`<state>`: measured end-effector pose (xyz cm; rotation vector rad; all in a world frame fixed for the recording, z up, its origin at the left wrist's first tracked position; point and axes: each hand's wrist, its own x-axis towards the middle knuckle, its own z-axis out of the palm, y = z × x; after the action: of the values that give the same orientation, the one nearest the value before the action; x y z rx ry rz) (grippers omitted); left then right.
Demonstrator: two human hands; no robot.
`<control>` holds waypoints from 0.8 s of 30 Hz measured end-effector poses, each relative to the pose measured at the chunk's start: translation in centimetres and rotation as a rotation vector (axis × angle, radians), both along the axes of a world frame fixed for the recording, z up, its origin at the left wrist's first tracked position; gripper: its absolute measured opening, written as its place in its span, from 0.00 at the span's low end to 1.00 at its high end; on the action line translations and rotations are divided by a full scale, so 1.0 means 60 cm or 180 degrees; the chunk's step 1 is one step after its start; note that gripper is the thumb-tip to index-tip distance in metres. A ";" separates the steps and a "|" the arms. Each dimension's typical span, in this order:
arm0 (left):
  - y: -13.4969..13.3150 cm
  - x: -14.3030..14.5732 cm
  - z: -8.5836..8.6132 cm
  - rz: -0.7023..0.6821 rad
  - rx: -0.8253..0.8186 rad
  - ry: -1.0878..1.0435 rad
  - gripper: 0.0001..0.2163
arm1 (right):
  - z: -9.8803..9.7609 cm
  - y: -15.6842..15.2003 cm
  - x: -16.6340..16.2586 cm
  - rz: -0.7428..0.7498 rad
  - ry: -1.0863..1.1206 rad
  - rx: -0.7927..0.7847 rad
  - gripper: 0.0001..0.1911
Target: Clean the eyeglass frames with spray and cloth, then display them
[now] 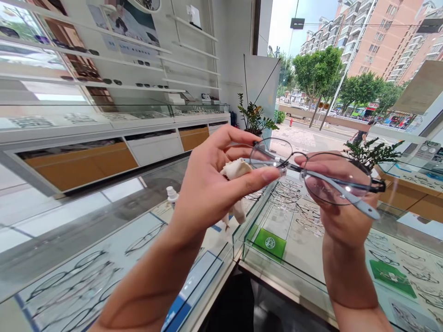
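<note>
A pair of eyeglasses [299,168] with thin dark round rims is held up in front of me, its grey-blue temples folded. My left hand [221,173] is closed on the left side of the frame, the thumb lying along a folded temple. A crumpled off-white cloth [237,170] is tucked in the same hand and hangs below the palm. Behind the right lens, my right hand [346,216] has its fingers curled round the frame. Parts of those fingers show through the lens.
Glass display cases [238,249] full of spectacles lie below both hands. A small white bottle [171,193] stands on the left case. Green cards [268,244] lie inside the cases. Wall shelves [138,76] with sunglasses are at left; a potted plant [254,115] stands by the window.
</note>
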<state>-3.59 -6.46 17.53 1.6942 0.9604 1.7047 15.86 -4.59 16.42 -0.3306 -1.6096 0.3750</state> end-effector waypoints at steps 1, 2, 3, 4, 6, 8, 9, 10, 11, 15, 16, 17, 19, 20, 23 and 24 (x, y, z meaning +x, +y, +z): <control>0.000 -0.001 0.001 -0.0047 -0.0151 0.0088 0.23 | 0.001 0.001 -0.001 0.0016 0.0037 0.0092 0.03; 0.000 -0.003 0.002 -0.0091 -0.0283 0.0173 0.23 | 0.001 0.003 -0.002 0.0038 0.0075 0.0168 0.03; 0.001 -0.004 0.003 -0.0128 -0.0384 0.0246 0.23 | 0.001 0.004 -0.004 0.0062 0.0112 0.0213 0.02; 0.002 -0.005 0.004 -0.0151 -0.0462 0.0301 0.23 | 0.000 0.006 -0.005 0.0086 0.0142 0.0228 0.02; 0.004 -0.007 0.005 -0.0191 -0.0568 0.0371 0.23 | -0.003 0.008 -0.008 0.0138 0.0184 0.0201 0.02; 0.007 -0.009 0.005 -0.0260 -0.0637 0.0416 0.22 | -0.007 0.009 -0.010 0.0183 0.0203 0.0167 0.02; 0.008 -0.010 0.005 -0.0304 -0.0669 0.0438 0.22 | -0.009 0.009 -0.010 0.0189 0.0207 0.0153 0.02; 0.008 -0.010 0.005 -0.0348 -0.0697 0.0460 0.22 | -0.010 0.009 -0.009 0.0183 0.0208 0.0134 0.03; 0.009 -0.010 0.005 -0.0387 -0.0719 0.0481 0.22 | -0.011 0.009 -0.009 0.0172 0.0204 0.0112 0.03; 0.011 -0.009 0.007 -0.0506 -0.0757 0.0554 0.23 | -0.013 0.010 -0.006 0.0217 0.0204 0.0052 0.03; 0.012 -0.009 0.007 -0.0534 -0.0761 0.0567 0.23 | -0.013 0.010 -0.006 0.0244 0.0199 0.0055 0.03; 0.013 -0.010 0.007 -0.0559 -0.0765 0.0575 0.23 | -0.013 0.011 -0.006 0.0260 0.0190 0.0059 0.04; 0.015 -0.011 0.006 -0.0589 -0.0778 0.0587 0.23 | -0.014 0.012 -0.006 0.0265 0.0154 0.0062 0.05; 0.016 -0.012 0.005 -0.0602 -0.0788 0.0598 0.23 | -0.014 0.013 -0.007 0.0259 0.0134 0.0058 0.05; 0.017 -0.011 0.000 -0.0668 -0.0823 0.0689 0.25 | -0.013 0.016 -0.008 0.0231 0.0150 0.0077 0.05; 0.017 -0.010 -0.001 -0.0702 -0.0827 0.0723 0.25 | -0.012 0.017 -0.008 0.0203 0.0169 0.0099 0.05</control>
<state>-4.19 -5.45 17.46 1.7685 1.0048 1.2101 15.40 -3.54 15.68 -0.2442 -1.5749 0.4037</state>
